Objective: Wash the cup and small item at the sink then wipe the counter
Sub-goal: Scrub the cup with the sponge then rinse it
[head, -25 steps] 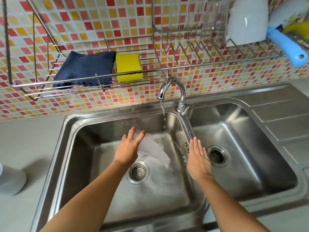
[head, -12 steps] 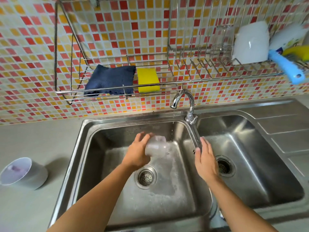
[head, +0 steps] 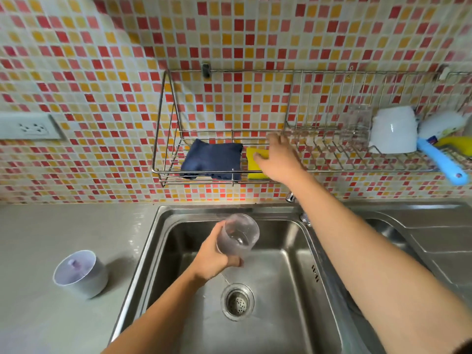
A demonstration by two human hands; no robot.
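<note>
Left hand (head: 213, 258) out over the left basin of the steel sink (head: 142, 254), fingers wrapped round the lower part of the clear cup (head: 238, 235). The cup is tipped, its open mouth angled up and away from the hand, and it hangs above the basin floor, well clear of the drain strainer (head: 237, 301) below it. Up top, the right hand (head: 281, 159) is stretched to the wire rack (head: 163, 172) on the tiled wall, and it is right on the yellow sponge (head: 254, 173): thumb laid across the sponge's front, fingers reaching over its top. The hand is blurred, so I cannot tell whether it has actually closed on the sponge. Just left of the sponge, in the same section of the rack, lies a dark blue cloth (head: 213, 159), the two side by side. Further right along the rack sit a white mug (head: 393, 130) on its side and a brush with a blue handle (head: 439, 162) poking out over the edge. Over on the grey worktop (head: 38, 315), left of the sink and apart from its rim, stands the small round piece (head: 79, 273), pale lilac, a little knob showing in its middle, nobody touching it.
</note>
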